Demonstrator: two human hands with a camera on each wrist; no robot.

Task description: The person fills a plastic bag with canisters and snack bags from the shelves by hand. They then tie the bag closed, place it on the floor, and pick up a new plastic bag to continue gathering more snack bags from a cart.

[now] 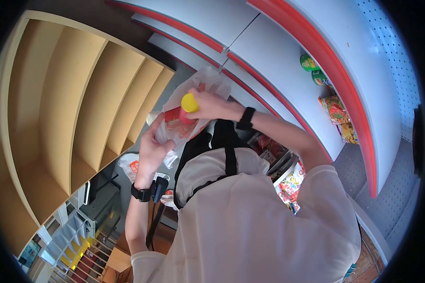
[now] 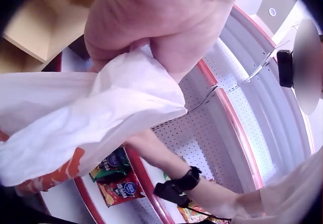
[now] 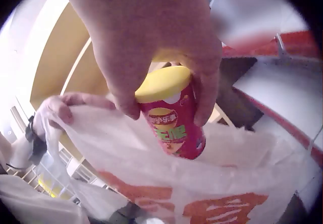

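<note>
Through the right wrist view I read a printed label on the red canister [image 3: 176, 125], at the white bag's [image 3: 227, 183] mouth; the head view gives mainly its yellow lid. My right hand's [image 1: 210, 104] grip clamps the canister, my left hand's [image 1: 152, 153] the bag's edge. The left wrist view adds 2 packets [image 2: 120, 186] beyond the bag.
</note>
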